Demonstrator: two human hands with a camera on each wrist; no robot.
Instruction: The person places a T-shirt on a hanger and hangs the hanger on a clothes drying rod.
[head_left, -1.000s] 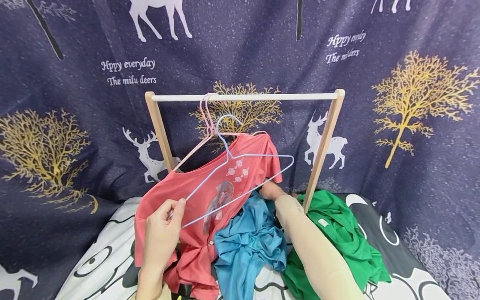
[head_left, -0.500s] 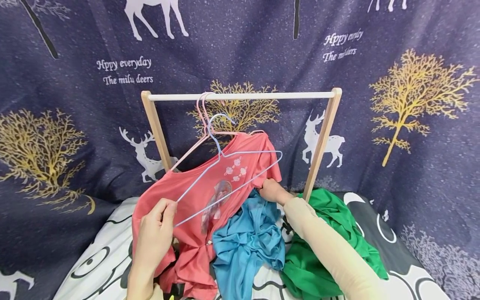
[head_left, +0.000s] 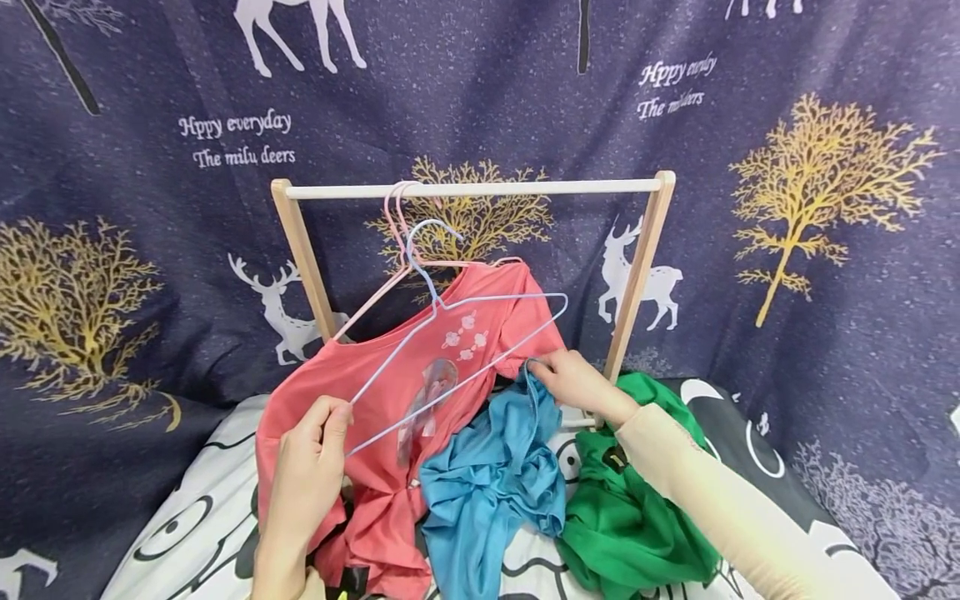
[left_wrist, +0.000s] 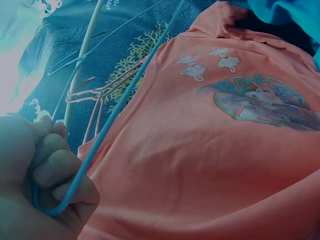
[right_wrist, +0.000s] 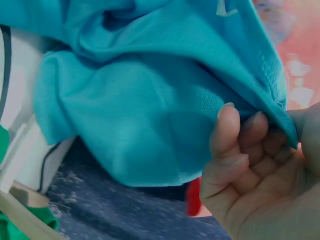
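Note:
My left hand grips one end of a light blue wire hanger, its hook pointing up. In the left wrist view the fingers of the left hand curl round the hanger's corner. A blue garment lies bunched on the bedding, and my right hand pinches its upper edge. The right wrist view shows the right hand with the blue cloth between thumb and fingers. Behind the blue hanger, a coral shirt hangs tilted on a pink hanger.
A small rack with a white rail and wooden legs stands behind. Right of the blue garment lies a green garment on the patterned bedding. A dark printed curtain hangs at the back.
The right hand has drawn back to the right from beside the coral shirt's sleeve, lifting the blue garment's edge. The blue hanger has shifted slightly left in view, still in the left hand.

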